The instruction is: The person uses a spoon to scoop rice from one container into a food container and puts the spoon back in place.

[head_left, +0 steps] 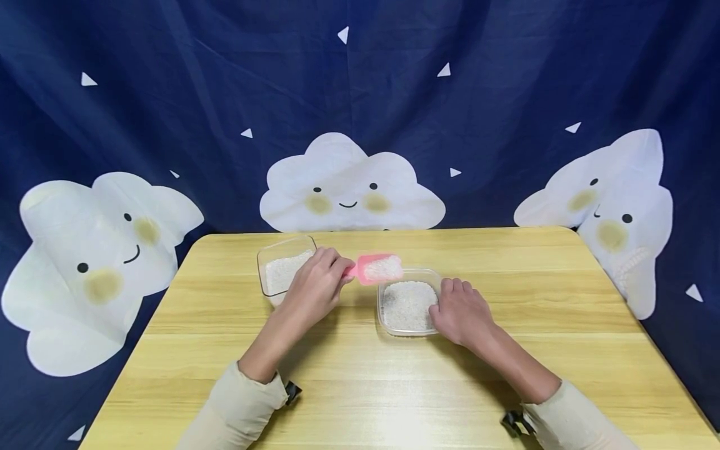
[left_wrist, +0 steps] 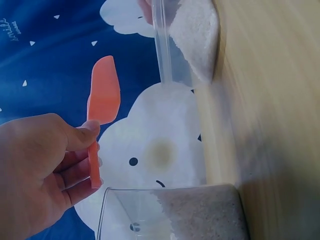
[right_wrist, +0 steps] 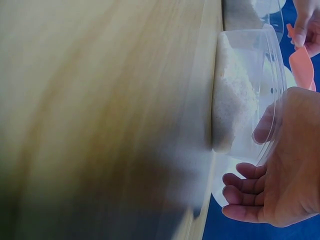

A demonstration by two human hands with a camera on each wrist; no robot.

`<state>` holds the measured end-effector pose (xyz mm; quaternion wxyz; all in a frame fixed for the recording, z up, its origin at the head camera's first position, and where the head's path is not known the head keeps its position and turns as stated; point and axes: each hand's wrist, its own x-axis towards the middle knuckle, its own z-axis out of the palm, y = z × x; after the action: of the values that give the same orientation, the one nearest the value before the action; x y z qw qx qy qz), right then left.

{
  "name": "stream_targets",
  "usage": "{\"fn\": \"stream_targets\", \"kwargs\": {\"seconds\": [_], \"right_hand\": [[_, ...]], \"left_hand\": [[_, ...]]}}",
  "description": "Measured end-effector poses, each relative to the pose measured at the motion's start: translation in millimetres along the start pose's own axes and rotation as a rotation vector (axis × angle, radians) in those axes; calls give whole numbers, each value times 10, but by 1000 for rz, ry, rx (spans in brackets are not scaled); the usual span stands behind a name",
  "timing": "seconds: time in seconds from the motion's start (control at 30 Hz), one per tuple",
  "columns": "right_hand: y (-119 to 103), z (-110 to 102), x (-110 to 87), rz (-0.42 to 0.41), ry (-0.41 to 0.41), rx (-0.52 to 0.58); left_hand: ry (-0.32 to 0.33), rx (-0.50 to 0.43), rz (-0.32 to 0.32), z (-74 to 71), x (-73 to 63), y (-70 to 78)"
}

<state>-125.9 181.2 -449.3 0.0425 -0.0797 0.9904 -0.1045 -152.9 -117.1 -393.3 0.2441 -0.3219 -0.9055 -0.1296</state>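
Note:
A pink scoop (head_left: 364, 270) carries a heap of white rice (head_left: 385, 269). My left hand (head_left: 316, 282) pinches its handle between thumb and fingers, also plain in the left wrist view (left_wrist: 93, 165). The blade hovers by the upper left rim of a clear plastic container (head_left: 409, 334) partly filled with rice (head_left: 409, 304). At that container's right side, my right hand (head_left: 464, 312) grips the wall. Its thumb reaches over the rim to the inside, and the fingers curl outside, as the right wrist view (right_wrist: 295, 165) shows.
Left of the scoop stands a second clear container (head_left: 260, 273) with rice, partly hidden behind my left hand. Both stand towards the far edge of a wooden table (head_left: 360, 369). Behind it hangs a dark blue curtain (head_left: 225, 75) with cloud prints.

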Motion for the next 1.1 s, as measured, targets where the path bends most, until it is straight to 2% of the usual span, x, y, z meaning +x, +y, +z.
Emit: {"fn": "stream_targets", "kwargs": {"seconds": [0.53,0.87,1.1], "right_hand": [[1,13,-8,2,9,-5],[0,21,3,2,15,1],[1,4,-4,5,12,2]], "left_hand": [[-55,77,39,79,-5,65],[-48,110,93,165,-13,98],[-56,125,106,180,6,140]]}}
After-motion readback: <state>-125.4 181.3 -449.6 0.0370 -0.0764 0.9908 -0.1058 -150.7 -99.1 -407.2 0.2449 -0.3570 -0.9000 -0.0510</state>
